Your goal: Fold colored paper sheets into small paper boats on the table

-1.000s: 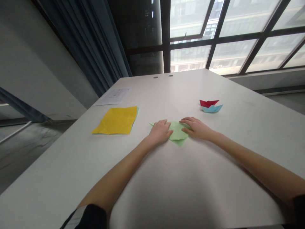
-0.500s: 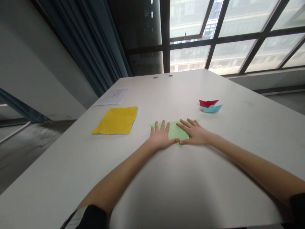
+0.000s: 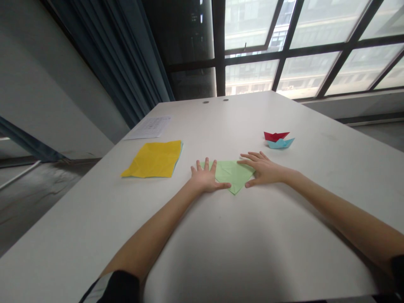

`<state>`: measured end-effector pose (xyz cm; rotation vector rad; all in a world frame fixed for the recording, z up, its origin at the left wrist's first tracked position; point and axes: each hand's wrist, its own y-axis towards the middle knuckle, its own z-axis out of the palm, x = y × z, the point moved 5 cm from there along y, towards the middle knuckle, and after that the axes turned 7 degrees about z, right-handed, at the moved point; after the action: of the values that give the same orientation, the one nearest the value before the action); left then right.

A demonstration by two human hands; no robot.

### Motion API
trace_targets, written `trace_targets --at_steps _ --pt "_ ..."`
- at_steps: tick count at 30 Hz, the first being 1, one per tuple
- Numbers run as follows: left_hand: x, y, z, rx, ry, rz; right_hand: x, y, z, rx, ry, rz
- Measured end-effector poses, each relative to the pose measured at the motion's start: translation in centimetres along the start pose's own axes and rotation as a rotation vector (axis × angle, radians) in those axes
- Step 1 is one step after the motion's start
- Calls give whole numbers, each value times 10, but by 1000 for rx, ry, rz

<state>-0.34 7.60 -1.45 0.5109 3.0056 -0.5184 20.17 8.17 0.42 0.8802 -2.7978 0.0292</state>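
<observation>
A light green sheet of paper [image 3: 232, 174], folded into a triangle, lies on the white table with its point toward me. Faint crease lines cross its middle. My left hand [image 3: 205, 179] rests over its left corner, palm down and fingers spread. Over the right corner is my right hand [image 3: 264, 169], fingers stretched out and thumb apart; whether its palm presses the paper I cannot tell. Both outer corners are largely covered by my hands.
A stack of square paper [image 3: 158, 160], yellow on top, lies to the left. Behind it is a printed white sheet [image 3: 150, 127]. A red paper boat [image 3: 275, 136] and a light blue paper boat [image 3: 280, 144] stand beyond my right hand on the table [image 3: 202, 235].
My hands have moved apart, the left one to the left and the right one slightly rightward and up. More of the green paper's middle and near point now shows.
</observation>
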Motion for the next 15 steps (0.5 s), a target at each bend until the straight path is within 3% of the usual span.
trace_targets --at_steps 4,8,15 --pt "3 2 1 15 -3 19 5 2 -12 -63 50 -109" --pt "5 3 2 32 -16 44 7 2 -14 -42 97 -168" --pt "7 5 1 56 -28 47 5 1 -15 -10 127 -162"
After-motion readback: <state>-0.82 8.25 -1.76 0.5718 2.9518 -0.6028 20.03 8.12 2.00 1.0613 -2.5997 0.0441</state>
